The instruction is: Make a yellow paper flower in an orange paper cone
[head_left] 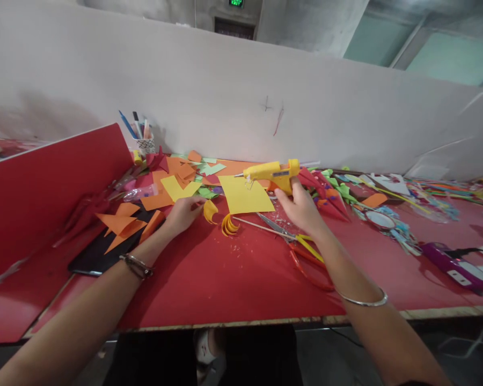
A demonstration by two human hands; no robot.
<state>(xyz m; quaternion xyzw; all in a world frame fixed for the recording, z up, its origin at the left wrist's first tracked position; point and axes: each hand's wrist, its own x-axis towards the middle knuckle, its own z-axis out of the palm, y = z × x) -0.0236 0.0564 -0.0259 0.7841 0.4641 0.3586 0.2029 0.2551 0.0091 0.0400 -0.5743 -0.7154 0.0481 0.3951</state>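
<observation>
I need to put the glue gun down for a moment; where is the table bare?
Bare red table lies along the near edge, between the black tablet on the left and the scissors on the right. The back is crowded with paper scraps, and craft bits fill the right.
</observation>
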